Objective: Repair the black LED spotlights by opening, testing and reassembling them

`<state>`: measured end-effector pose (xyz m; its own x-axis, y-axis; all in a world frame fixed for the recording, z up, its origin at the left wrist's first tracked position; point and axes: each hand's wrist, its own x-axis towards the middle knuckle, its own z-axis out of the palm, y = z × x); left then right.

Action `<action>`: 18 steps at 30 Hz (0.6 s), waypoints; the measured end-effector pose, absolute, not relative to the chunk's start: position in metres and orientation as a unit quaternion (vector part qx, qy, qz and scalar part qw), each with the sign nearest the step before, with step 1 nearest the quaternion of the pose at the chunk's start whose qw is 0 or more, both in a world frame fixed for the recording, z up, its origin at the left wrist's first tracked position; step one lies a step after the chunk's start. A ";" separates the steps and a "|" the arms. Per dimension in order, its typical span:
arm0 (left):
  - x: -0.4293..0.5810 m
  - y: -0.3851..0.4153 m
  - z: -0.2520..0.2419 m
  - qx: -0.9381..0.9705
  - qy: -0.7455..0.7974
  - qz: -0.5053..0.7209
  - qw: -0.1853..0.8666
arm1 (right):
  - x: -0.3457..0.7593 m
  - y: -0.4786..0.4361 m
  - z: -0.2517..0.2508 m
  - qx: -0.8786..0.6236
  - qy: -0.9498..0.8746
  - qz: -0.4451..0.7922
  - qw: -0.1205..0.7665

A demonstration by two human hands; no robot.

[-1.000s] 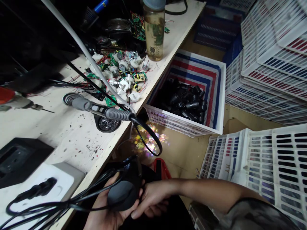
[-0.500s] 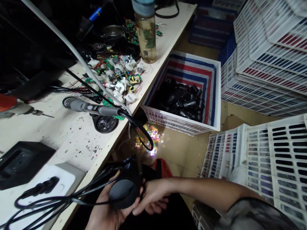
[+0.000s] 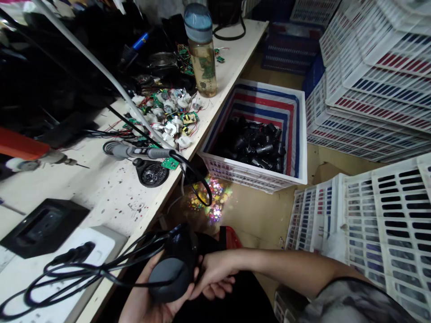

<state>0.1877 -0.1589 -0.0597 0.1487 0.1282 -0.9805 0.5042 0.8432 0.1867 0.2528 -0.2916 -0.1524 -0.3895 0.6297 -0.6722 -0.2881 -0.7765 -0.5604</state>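
Note:
Both my hands hold a black rounded device (image 3: 173, 269) with a flat grey face, low in front of me below the workbench edge. My left hand (image 3: 148, 303) cups it from underneath, fingers curled round its lower side. My right hand (image 3: 210, 276) grips its right edge with the fingers folded against it. A black cable (image 3: 101, 271) runs from the device up onto the bench and loops over a white box (image 3: 87, 244).
The pale workbench (image 3: 111, 202) carries a soldering iron (image 3: 141, 152), a black tray (image 3: 42, 226), a heap of small white motors and green circuit boards (image 3: 168, 116), and a drink bottle (image 3: 204, 51). A white basket (image 3: 299, 134) of black parts sits on the floor; stacked white crates (image 3: 370, 80) stand right.
The view has tilted up and shifted slightly, showing more of the bench's far end. The hands keep the same hold on the black device, which has turned a little.

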 end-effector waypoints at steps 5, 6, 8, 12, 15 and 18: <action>0.185 -0.159 -0.055 0.270 0.632 -0.125 0.715 | 0.252 -0.290 -0.149 -0.480 -0.179 0.813 0.277; 0.184 -0.159 -0.053 0.266 0.633 -0.126 0.716 | 0.252 -0.290 -0.149 -0.481 -0.178 0.813 0.276; 0.184 -0.159 -0.052 0.265 0.631 -0.124 0.719 | 0.251 -0.289 -0.149 -0.484 -0.178 0.813 0.272; 0.182 -0.159 -0.049 0.279 0.626 -0.105 0.720 | 0.251 -0.288 -0.149 -0.491 -0.182 0.808 0.269; 0.181 -0.159 -0.047 0.261 0.625 -0.114 0.727 | 0.250 -0.289 -0.147 -0.499 -0.185 0.802 0.270; 0.181 -0.160 -0.046 0.250 0.624 -0.117 0.731 | 0.251 -0.290 -0.144 -0.507 -0.187 0.794 0.279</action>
<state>0.1809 -0.1596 -0.0456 0.1947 0.1410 -0.9707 0.4826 0.8477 0.2200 0.2507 -0.2904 -0.1439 -0.3305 0.6326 -0.7004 -0.2540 -0.7744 -0.5795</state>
